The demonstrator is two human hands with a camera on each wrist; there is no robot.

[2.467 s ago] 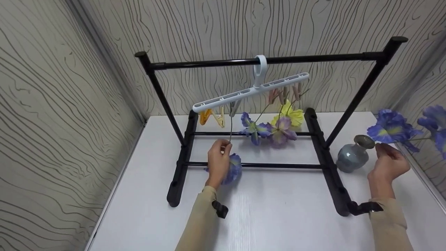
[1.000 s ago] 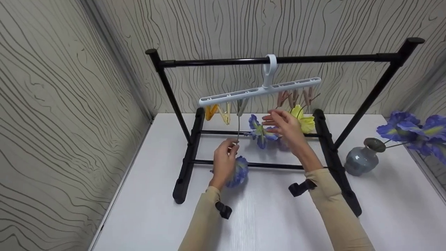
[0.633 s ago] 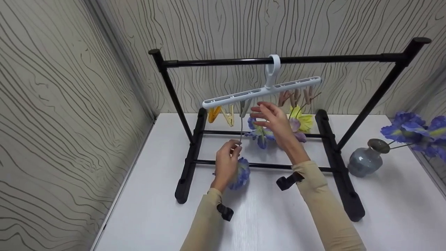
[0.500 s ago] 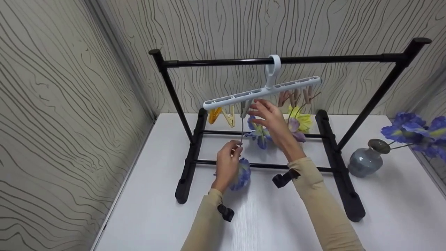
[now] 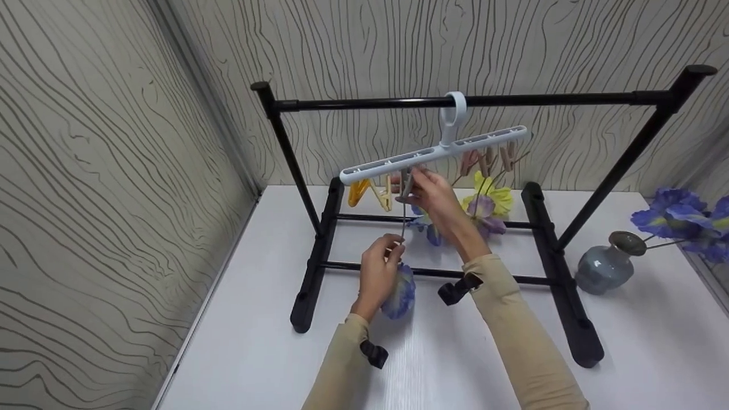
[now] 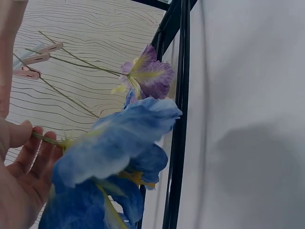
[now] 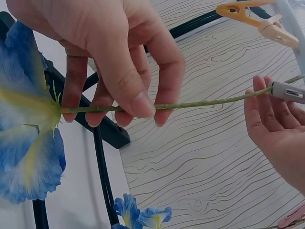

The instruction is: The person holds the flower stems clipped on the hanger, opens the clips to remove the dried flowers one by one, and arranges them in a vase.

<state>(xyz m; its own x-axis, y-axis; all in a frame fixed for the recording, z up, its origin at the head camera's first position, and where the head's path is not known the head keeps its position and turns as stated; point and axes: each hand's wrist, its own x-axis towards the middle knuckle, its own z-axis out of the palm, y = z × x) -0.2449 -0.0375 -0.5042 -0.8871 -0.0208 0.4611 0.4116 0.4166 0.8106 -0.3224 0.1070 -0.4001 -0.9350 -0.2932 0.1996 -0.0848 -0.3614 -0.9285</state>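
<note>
In the head view, my left hand pinches the thin stem of a blue iris that hangs bloom down. The right wrist view shows thumb and fingertips on the green stem, close under the bloom. My right hand is up at the grey clothespin on the white hanger, its fingers around the clip. The stem's upper end is at this clothespin. From the left wrist, the blue bloom covers much of the view.
The hanger hangs from a black rack. An orange clothespin and a pale yellow clothespin hang at its left. Pink clothespins at right hold flowers, one a purple iris. A grey-blue vase with blue irises stands right.
My right hand has come from the vase to the grey clothespin and now has its fingers around it. The left hand keeps its hold on the stem. The head view has shifted slightly.
</note>
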